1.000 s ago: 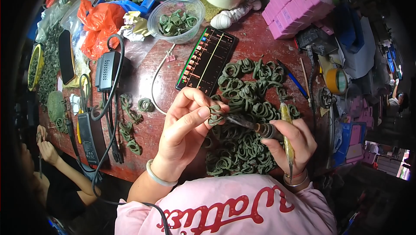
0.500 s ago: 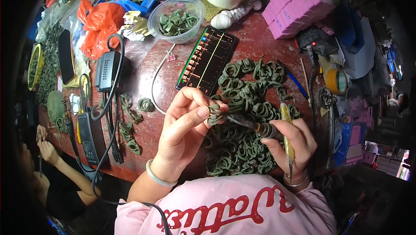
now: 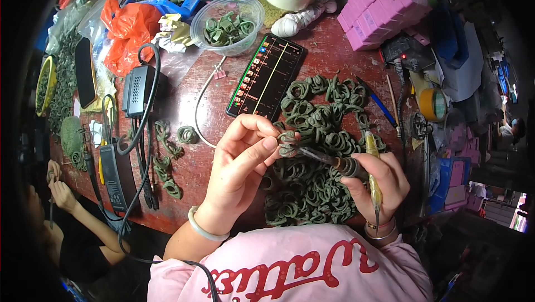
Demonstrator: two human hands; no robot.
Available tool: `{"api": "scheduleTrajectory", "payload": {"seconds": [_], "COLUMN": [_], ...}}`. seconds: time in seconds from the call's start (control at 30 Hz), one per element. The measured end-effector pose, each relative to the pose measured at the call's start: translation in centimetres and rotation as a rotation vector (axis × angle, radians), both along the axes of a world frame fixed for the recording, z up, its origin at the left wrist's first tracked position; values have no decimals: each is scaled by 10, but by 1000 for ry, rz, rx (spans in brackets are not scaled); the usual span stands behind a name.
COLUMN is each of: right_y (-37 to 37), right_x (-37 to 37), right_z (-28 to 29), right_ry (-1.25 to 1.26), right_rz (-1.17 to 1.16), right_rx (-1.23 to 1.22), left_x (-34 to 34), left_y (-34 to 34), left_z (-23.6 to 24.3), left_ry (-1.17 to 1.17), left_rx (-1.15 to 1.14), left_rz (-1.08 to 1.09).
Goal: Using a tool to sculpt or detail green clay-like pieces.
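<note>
While left fingers (image 3: 259, 152) grip a ring (image 3: 288, 145), right fingers (image 3: 378, 169) a tool (image 3: 346, 166), loose rings (image 3: 320, 193) (phone (image 3: 268, 72) alongside) crowd beneath.

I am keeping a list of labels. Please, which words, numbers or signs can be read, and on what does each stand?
Wording is not copied here, only located.
Pink shirt: large red script, clear.
Phone: screen text, too small to read.
Black power adapter: pale print, too small.
Cream tape roll: print on green core, too small.

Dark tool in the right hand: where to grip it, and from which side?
Probably the thick handle, from the right, as the right hand does: the slender shaft points left toward the green piece, so a right-side grip leaves that end free.
</note>
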State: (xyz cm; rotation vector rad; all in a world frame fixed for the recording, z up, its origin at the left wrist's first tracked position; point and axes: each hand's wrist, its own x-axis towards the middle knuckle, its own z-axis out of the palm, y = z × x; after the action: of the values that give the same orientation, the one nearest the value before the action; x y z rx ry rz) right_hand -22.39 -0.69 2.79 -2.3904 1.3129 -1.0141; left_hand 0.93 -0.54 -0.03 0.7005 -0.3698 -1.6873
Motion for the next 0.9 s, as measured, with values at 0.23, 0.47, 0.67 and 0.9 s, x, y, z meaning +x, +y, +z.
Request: {"api": "scheduleTrajectory", "payload": {"seconds": [0.23, 0.47, 0.67, 0.9], "right_y": [0, 0, -1, 0], "right_x": [1, 2, 2, 3], "right_z": [-1, -4, -4, -5], "right_ry": [21, 31, 56, 67], "right_rz": [-14, -21, -15, -18], "right_rx": [-15, -23, -38, -40], "left_x": [1, 0, 0, -1], "left_y": [4, 4, 4, 5], "left_z": [-13, -12, -13, -13], "left_ry": [-86, -141, -166, -199], "left_rx": [-87, -70, -86, -82], "left_rz": [5, 23, 21, 31]}}
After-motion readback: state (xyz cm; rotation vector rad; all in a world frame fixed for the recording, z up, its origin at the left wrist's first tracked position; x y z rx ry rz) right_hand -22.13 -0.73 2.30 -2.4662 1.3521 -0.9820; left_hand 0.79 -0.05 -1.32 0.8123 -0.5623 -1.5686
